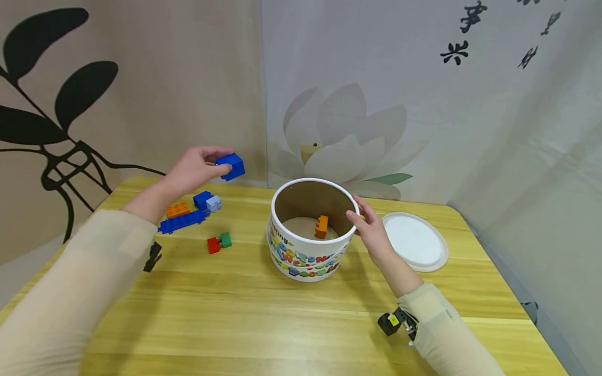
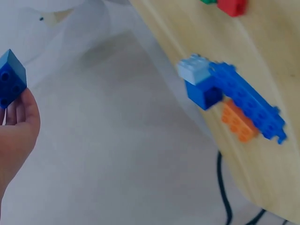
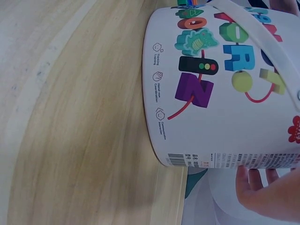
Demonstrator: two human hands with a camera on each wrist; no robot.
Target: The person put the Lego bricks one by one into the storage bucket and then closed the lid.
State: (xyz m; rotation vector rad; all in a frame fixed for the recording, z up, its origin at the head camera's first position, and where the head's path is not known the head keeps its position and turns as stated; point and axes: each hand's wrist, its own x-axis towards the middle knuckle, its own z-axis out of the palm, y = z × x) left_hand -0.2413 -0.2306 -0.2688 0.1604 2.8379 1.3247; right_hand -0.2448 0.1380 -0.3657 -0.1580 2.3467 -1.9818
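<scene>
In the head view my left hand (image 1: 195,169) pinches a blue building block (image 1: 232,167) in the air, left of the bucket and above the table. The same block (image 2: 11,79) shows its studs at the left edge of the left wrist view. A white round bucket (image 1: 305,261) with colourful printed letters stands upright with its top uncovered. Inside it, an orange block (image 1: 322,226) lies on the bottom. My right hand (image 1: 373,230) grips the bucket's right side at the rim; in the right wrist view, its fingers (image 3: 255,180) lie against the printed wall.
Left on the wooden table (image 1: 226,324) lie a long blue piece (image 1: 183,222), an orange block (image 1: 177,210), another blue block (image 1: 202,200) and a light-blue block (image 1: 213,203). Nearer are a red block (image 1: 213,245) and a green block (image 1: 226,239). A white lid (image 1: 416,241) lies right of the bucket.
</scene>
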